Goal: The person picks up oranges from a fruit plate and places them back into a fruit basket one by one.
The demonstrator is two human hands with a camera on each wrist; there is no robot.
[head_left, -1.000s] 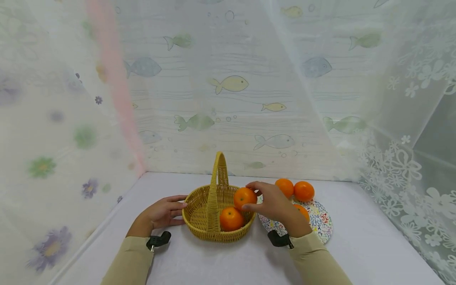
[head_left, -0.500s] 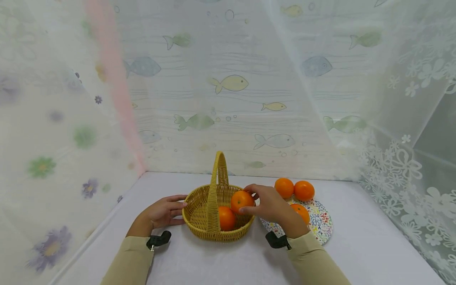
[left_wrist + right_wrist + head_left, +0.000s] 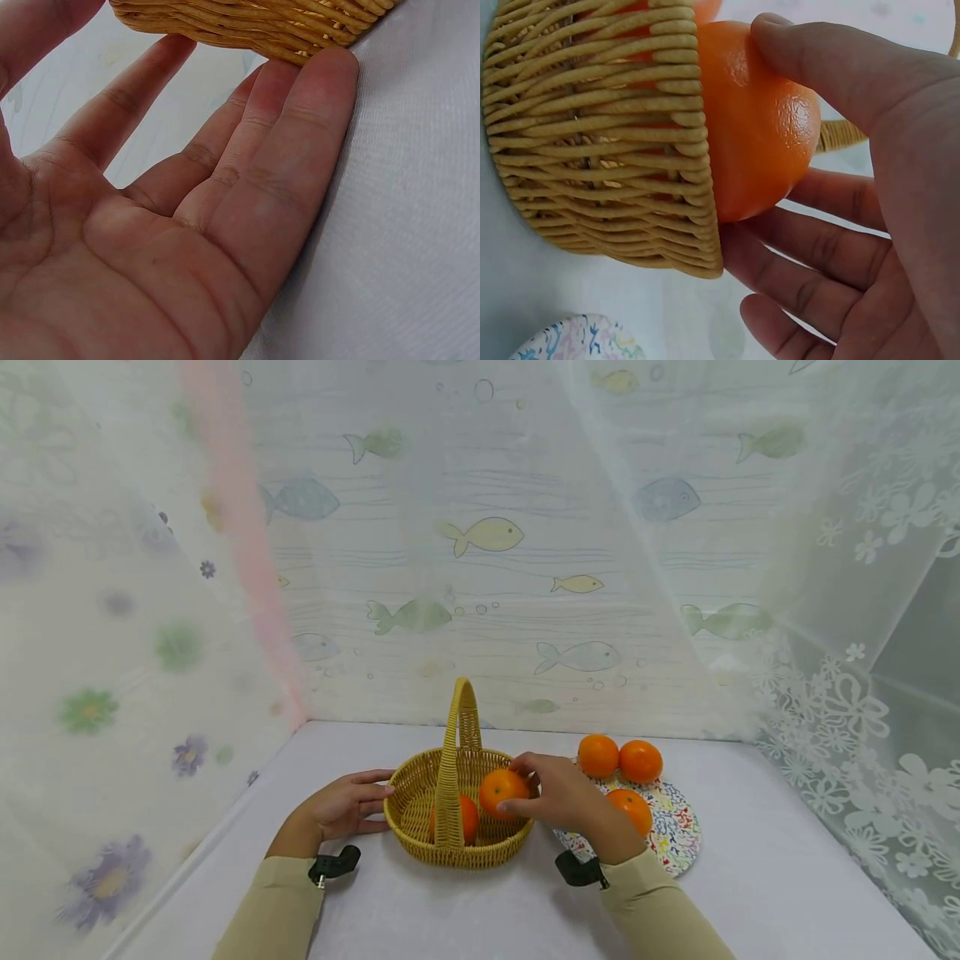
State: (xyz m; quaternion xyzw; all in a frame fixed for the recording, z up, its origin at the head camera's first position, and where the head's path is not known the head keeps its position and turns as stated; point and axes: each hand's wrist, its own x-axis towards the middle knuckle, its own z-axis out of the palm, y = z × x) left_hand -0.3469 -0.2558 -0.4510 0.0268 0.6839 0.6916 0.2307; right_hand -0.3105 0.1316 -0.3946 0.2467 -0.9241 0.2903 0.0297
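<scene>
A yellow wicker basket (image 3: 480, 858) with a tall arched handle stands mid-table. My right hand (image 3: 564, 793) holds an orange (image 3: 501, 793) inside the basket's right side, thumb and fingers spread around it. In the right wrist view that orange (image 3: 761, 127) sits partly below the woven rim, with my thumb on one side. A second orange (image 3: 468, 821) lies in the basket, partly hidden behind the handle. At the basket's left side, my left hand (image 3: 343, 806) touches the wicker with extended fingers. The left wrist view shows those fingertips against the basket's lower weave (image 3: 247, 26).
Right of the basket lies a round plate (image 3: 678, 827) with a colourful pattern, partly behind my right forearm. On it or at its far edge are three oranges (image 3: 641, 762). A white cloth (image 3: 772, 868) covers the table, and a fish-print curtain (image 3: 480, 635) hangs behind.
My right hand has moved slightly left and down, bringing its orange lower into the basket. The other orange in the basket has shifted left behind the handle. My left hand stays put.
</scene>
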